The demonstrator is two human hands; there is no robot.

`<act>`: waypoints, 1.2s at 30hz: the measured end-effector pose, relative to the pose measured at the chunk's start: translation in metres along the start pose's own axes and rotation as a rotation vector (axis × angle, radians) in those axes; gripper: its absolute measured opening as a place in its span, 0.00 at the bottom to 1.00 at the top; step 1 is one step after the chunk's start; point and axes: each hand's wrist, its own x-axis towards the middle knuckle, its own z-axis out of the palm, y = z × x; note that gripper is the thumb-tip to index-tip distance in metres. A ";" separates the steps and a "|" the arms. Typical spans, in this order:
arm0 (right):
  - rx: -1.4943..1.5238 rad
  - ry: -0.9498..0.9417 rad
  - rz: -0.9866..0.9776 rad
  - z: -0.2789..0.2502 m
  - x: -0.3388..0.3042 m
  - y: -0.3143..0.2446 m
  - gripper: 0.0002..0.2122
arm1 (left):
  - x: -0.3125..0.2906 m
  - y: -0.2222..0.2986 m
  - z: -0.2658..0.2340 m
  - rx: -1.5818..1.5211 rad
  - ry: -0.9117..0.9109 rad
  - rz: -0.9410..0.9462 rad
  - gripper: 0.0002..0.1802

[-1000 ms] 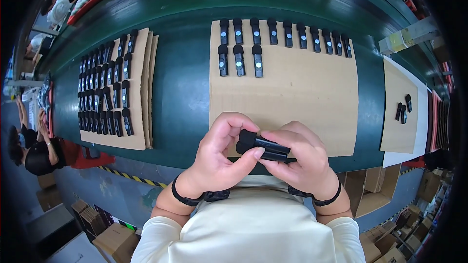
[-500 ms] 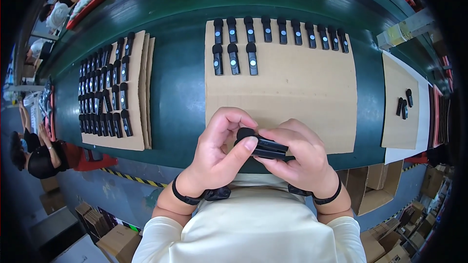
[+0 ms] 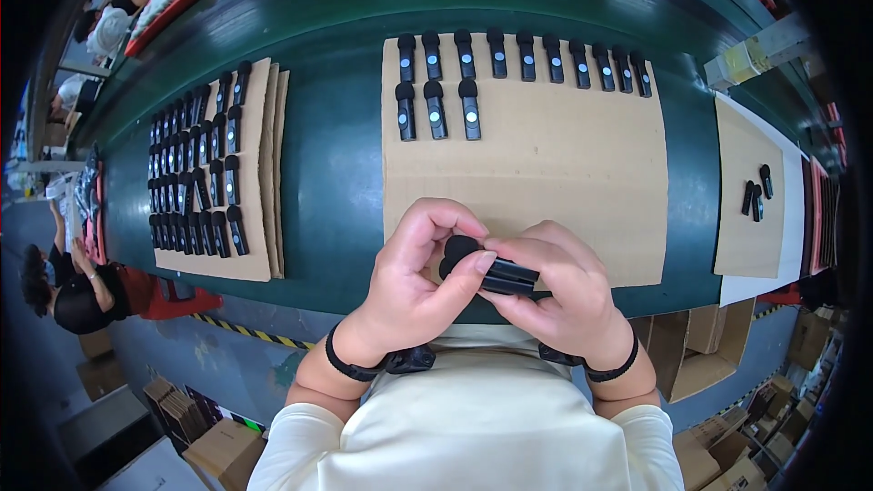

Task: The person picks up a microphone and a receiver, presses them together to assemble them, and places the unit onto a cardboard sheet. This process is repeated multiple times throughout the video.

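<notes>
Holding a pair of black foam-capped microphones (image 3: 509, 278) between them, the left hand (image 3: 409, 286) pinches the foam end and the right hand (image 3: 575, 286) grips the bodies. Beyond the hands, two rows of matching microphones (image 3: 436, 111) lie on a cardboard sheet (image 3: 546, 164) atop the green desk (image 3: 332, 155).
</notes>
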 end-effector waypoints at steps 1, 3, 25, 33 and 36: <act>0.000 0.000 0.000 0.000 0.000 0.000 0.21 | 0.001 0.001 0.000 0.000 0.000 0.000 0.17; 0.007 0.006 -0.009 0.001 0.000 0.002 0.22 | 0.002 0.005 -0.001 -0.160 -0.004 -0.083 0.20; 0.312 0.067 0.190 0.000 -0.010 0.012 0.15 | 0.001 0.005 -0.006 -0.175 0.130 0.043 0.16; 0.487 0.192 0.229 0.001 -0.005 0.000 0.14 | 0.004 0.003 -0.020 0.318 -0.072 0.237 0.17; 0.310 0.101 0.163 -0.003 -0.002 -0.001 0.15 | 0.001 0.012 -0.016 0.284 -0.108 0.127 0.21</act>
